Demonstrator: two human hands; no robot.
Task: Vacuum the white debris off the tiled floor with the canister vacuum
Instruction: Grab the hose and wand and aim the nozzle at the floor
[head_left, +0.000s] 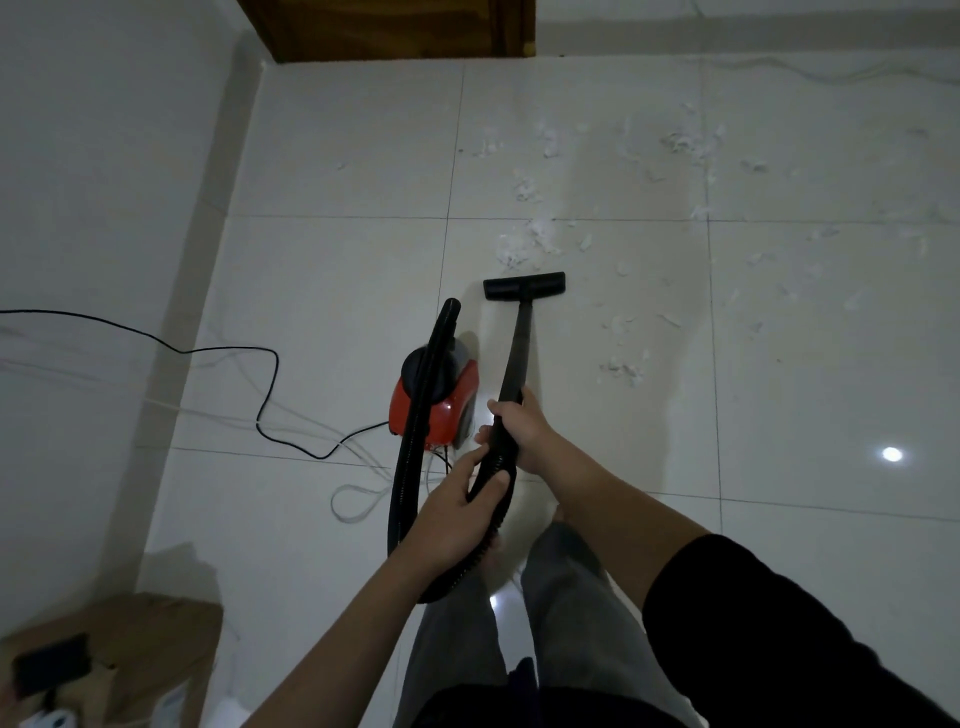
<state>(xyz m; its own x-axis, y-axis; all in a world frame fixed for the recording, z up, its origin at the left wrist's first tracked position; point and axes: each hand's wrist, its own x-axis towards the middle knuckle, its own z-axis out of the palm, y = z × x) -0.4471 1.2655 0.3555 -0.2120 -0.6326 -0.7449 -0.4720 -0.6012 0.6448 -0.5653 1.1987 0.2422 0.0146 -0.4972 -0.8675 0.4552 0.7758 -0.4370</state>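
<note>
A red and black canister vacuum (451, 410) stands on the glossy white tiled floor (337, 260), left of centre. Its black ribbed hose (410, 467) loops from the canister down and back up to the black wand (519, 348). My right hand (519, 426) grips the wand's lower end. Just behind it, my left hand (457, 506) holds the hose cuff. The flat black floor nozzle (523, 286) rests on the tiles, just short of a clump of white debris (535, 239). More white scraps (685, 145) lie scattered ahead and to the right.
A black power cord (260, 395) snakes across the floor from the left wall to the canister, over a pale cable loop (353, 504). A cardboard box (119, 660) sits at the bottom left. A wooden door (395, 26) stands at the far wall. My grey-trousered legs (545, 597) are below.
</note>
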